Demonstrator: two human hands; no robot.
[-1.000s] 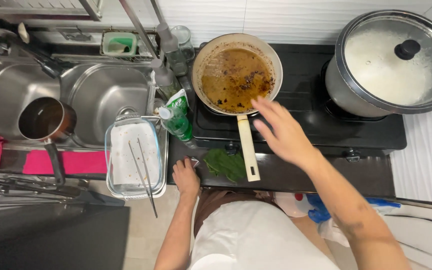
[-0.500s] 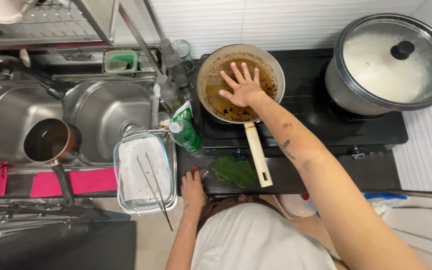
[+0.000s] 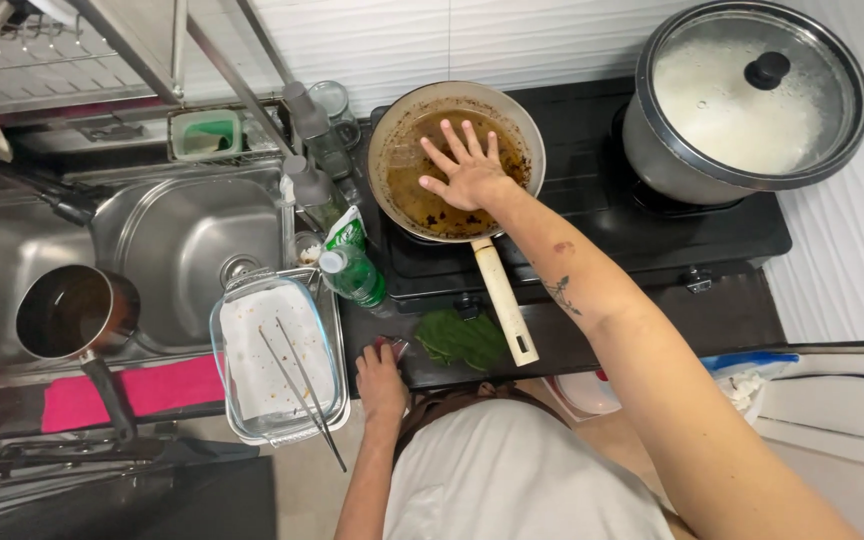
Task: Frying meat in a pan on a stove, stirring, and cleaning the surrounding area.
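Observation:
My right hand (image 3: 468,170) hovers flat, fingers spread, over a frying pan (image 3: 392,130) with brown oil and dark bits, on the black stove (image 3: 592,200). The pan's pale handle (image 3: 502,300) points toward me. My left hand (image 3: 382,380) rests on the counter's front edge, holding nothing, next to some green leaves (image 3: 462,338) and a small reddish item (image 3: 390,346).
A big lidded pot (image 3: 752,100) sits on the right burner. A green bottle (image 3: 352,268) stands left of the stove. A glass dish (image 3: 277,360) with paper towel and metal chopsticks, a small saucepan (image 3: 77,312) and the steel sink (image 3: 182,240) lie to the left.
My right hand moved from the pan's handle side up over the pan and now holds flat above the oil. My left hand stayed on the counter edge.

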